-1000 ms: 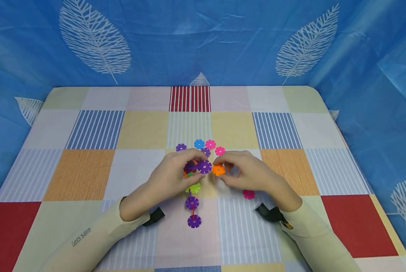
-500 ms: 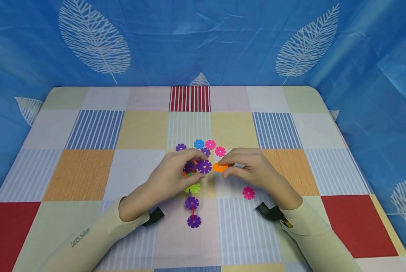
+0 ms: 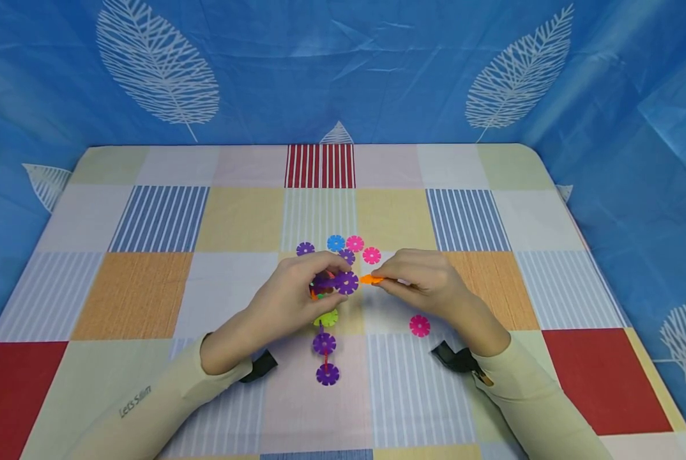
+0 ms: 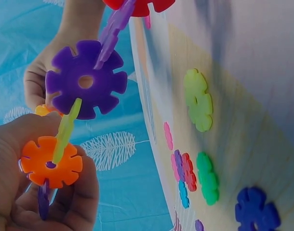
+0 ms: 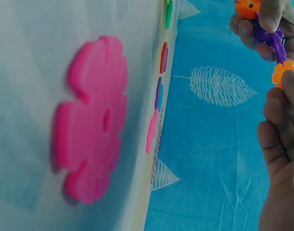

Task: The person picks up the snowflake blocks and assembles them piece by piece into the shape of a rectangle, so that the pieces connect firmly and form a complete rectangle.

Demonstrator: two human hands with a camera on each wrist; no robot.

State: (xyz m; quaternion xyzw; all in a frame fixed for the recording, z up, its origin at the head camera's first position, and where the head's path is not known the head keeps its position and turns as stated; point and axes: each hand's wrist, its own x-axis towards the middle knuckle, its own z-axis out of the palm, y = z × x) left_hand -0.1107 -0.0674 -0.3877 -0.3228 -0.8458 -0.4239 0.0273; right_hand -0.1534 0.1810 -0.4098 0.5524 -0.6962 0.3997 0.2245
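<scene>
My left hand (image 3: pixel 294 291) holds a chain of slotted snowflake discs, thumb and fingers curled round it. Near its fingertips, a purple disc (image 3: pixel 347 283) faces the head camera. In the left wrist view, the chain runs through an orange disc (image 4: pixel 43 156), a yellow-green disc (image 4: pixel 66 130) and a larger-looking purple disc (image 4: pixel 70 89) towards a red one (image 4: pixel 156 6) at the top. My right hand (image 3: pixel 423 278) pinches another orange disc (image 3: pixel 370 279), turned edge-on in the head view. Its rim meets the purple disc's edge in the right wrist view; whether they interlock I cannot tell.
Loose discs lie on the patchwork cloth (image 3: pixel 239 217): blue (image 3: pixel 335 243), pink (image 3: pixel 354 243), purple (image 3: pixel 305 249) and others beyond the hands. One pink disc (image 3: pixel 419 326) lies below the right hand. A blue curtain (image 3: pixel 343 70) hangs behind the table.
My right hand has turned the orange disc from facing the camera to edge-on and shifted slightly. The left hand and its chain have stayed almost still.
</scene>
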